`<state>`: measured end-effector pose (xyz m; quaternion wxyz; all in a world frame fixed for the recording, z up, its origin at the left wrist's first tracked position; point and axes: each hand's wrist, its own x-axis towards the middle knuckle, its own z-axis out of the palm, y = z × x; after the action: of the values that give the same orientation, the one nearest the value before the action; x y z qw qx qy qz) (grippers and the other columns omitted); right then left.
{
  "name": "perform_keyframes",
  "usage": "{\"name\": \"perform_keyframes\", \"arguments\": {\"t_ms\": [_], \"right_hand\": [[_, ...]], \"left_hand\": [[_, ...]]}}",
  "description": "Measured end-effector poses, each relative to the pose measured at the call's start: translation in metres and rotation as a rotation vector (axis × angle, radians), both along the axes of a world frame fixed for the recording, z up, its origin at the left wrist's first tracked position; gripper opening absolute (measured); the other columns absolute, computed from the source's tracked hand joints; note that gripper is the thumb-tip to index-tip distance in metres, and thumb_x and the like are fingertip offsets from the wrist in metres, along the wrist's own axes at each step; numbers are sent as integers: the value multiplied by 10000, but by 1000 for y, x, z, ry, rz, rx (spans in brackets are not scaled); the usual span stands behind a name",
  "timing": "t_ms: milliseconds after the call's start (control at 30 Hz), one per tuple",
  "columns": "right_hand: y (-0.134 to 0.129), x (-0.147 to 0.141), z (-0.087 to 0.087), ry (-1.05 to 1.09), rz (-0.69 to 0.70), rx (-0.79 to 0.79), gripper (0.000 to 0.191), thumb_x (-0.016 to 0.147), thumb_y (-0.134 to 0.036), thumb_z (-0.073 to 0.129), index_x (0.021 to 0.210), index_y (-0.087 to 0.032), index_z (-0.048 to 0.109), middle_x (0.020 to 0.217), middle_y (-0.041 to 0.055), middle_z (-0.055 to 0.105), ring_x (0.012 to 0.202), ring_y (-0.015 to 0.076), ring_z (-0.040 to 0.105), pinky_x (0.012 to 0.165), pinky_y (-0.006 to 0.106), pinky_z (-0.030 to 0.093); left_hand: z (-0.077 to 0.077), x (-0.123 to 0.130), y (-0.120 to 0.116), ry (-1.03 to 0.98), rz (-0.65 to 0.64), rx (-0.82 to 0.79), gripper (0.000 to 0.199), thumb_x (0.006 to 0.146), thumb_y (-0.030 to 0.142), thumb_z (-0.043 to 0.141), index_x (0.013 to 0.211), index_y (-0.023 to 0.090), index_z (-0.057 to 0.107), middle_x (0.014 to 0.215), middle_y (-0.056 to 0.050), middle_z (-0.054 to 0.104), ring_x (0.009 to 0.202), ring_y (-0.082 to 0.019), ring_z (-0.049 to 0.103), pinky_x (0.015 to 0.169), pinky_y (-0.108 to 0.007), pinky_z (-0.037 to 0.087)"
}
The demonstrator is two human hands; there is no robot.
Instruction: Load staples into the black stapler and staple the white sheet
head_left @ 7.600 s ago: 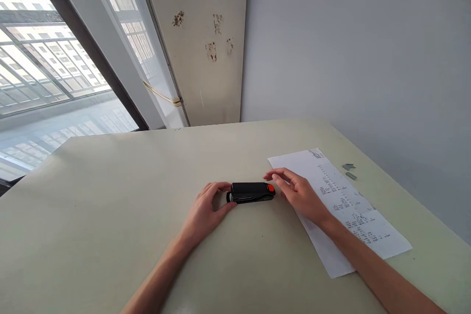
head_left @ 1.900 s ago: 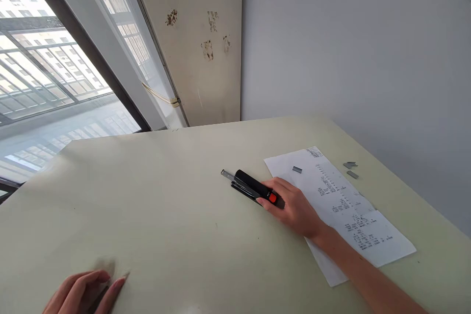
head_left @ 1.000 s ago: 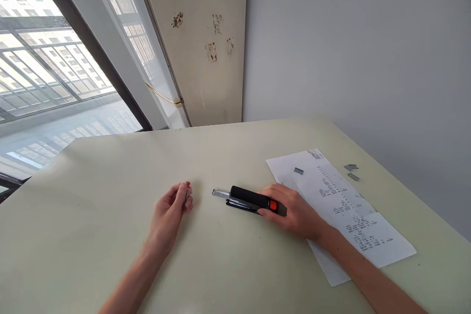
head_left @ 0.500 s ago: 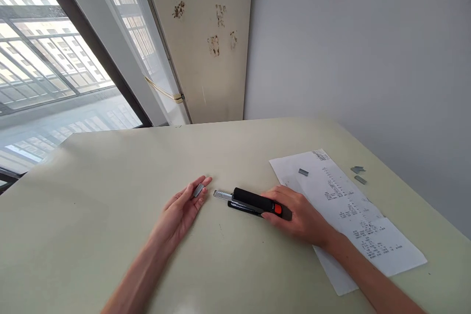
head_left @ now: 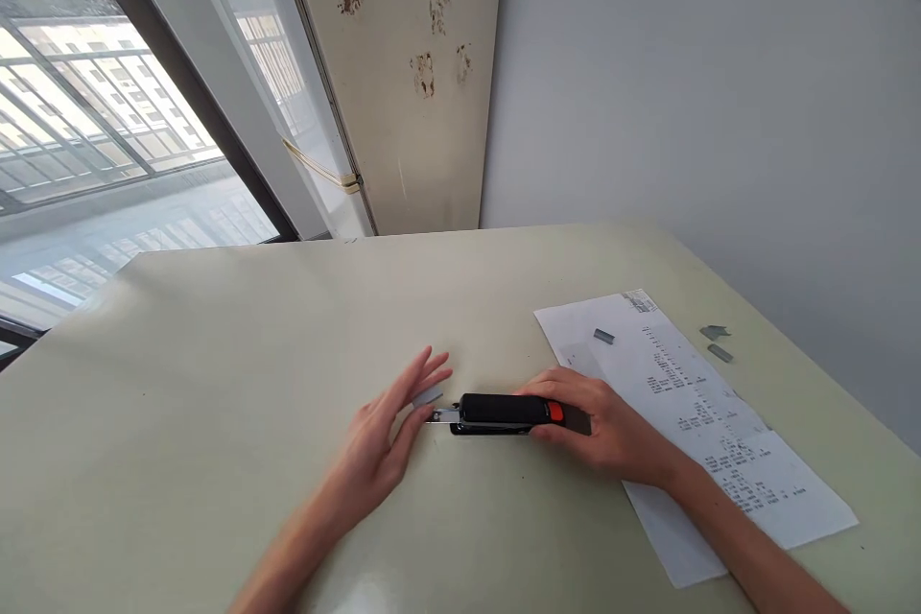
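My right hand [head_left: 582, 417] is wrapped round the rear of a black stapler [head_left: 496, 410] with a red button. Out of the stapler's front end sticks its metal staple tray [head_left: 442, 415], pointing left. My left hand [head_left: 381, 427] is at the tray's tip, with the thumb against it and the other fingers stretched above. A grey strip of staples [head_left: 427, 396] is held in the left hand between thumb and fingers, just above the tray. Parts of the strip and the tray tip are hidden by the fingers.
Printed white paper [head_left: 691, 384] lies on the pale table [head_left: 251, 403] under my right forearm. A short staple strip [head_left: 603, 336] rests on the paper. Another strip [head_left: 720, 353] and grey scraps [head_left: 715, 332] lie to its right. Behind are a wall and a window [head_left: 107, 96].
My left hand has moved right and turned, bringing its thumb to the staple tray. The stapler has levelled out, and less of its tray shows.
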<state>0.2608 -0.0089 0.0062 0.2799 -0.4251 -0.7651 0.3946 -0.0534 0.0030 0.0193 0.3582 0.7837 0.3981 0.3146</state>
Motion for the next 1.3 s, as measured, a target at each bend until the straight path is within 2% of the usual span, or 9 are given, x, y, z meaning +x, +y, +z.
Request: {"name": "perform_keyframes", "arguments": {"t_ms": [100, 200, 500, 667, 833, 1033, 1133, 1233, 1300], "right_hand": [[1, 3, 0, 19, 13, -14, 261, 1006, -414, 688, 1246, -313, 700, 1174, 36, 722, 1061, 212, 668, 926, 341, 523], [1, 4, 0, 25, 16, -16, 254, 1004, -404, 693, 1243, -319, 701, 1179, 28, 720, 1069, 204, 666, 928, 330, 519], [0, 2, 1, 1, 9, 2, 267, 999, -379, 690, 1258, -313, 686, 1181, 36, 723, 1069, 217, 667, 923, 347, 526], [0, 2, 2, -10, 5, 5, 253, 999, -378, 684, 1245, -314, 683, 1166, 35, 724, 1052, 218, 667, 905, 347, 530], [0, 2, 2, -9, 9, 1, 268, 996, -363, 688, 1259, -313, 678, 1183, 37, 719, 1061, 217, 663, 915, 352, 528], [-1, 2, 3, -17, 7, 7, 272, 996, -372, 682, 1259, -304, 686, 1158, 50, 728, 1046, 233, 668, 898, 368, 538], [0, 3, 3, -20, 5, 0, 265, 994, -379, 682, 1248, -306, 691, 1169, 49, 729, 1050, 235, 670, 906, 375, 543], [0, 2, 4, -22, 1, 1, 268, 996, -386, 679, 1250, -300, 690, 1165, 57, 732, 1037, 238, 673, 897, 379, 548], [0, 2, 4, -25, 2, 7, 269, 997, -383, 676, 1252, -296, 689, 1159, 60, 734, 1032, 238, 674, 893, 377, 550]], "left_hand": [[3, 0, -3, 89, -123, 30, 658, 1115, 219, 371, 1675, 406, 80, 1642, -45, 469, 1427, -195, 559, 1184, -402, 480], [4, -2, -3, 131, -169, 43, 657, 1115, 207, 346, 1678, 402, 68, 1608, -31, 516, 1444, -185, 538, 1189, -400, 479], [5, -8, 0, 221, -208, -1, 650, 1118, 235, 339, 1678, 411, 60, 1617, 5, 504, 1488, -184, 483, 1210, -405, 461], [10, -5, 0, 274, -211, -9, 638, 1114, 237, 335, 1681, 407, 95, 1582, 5, 548, 1446, -199, 536, 1175, -399, 495], [10, -2, 1, 341, -191, 12, 576, 1112, 254, 359, 1652, 416, 239, 1578, 18, 551, 1396, -202, 585, 1117, -363, 533], [11, -5, 5, 358, -104, -11, 425, 1106, 371, 434, 1527, 360, 489, 1407, -2, 688, 1238, -209, 685, 1032, -337, 563], [12, -5, 8, 320, -38, 62, 353, 1068, 428, 525, 1386, 317, 630, 1334, -32, 713, 1227, -238, 667, 1051, -374, 547], [14, -3, 10, 324, 26, 101, 289, 1037, 464, 562, 1157, 285, 755, 1206, -64, 726, 1132, -259, 662, 934, -369, 576], [15, -2, 12, 342, 54, 81, 318, 1048, 460, 524, 1044, 270, 779, 1139, -65, 723, 1074, -251, 658, 882, -350, 569]]}}
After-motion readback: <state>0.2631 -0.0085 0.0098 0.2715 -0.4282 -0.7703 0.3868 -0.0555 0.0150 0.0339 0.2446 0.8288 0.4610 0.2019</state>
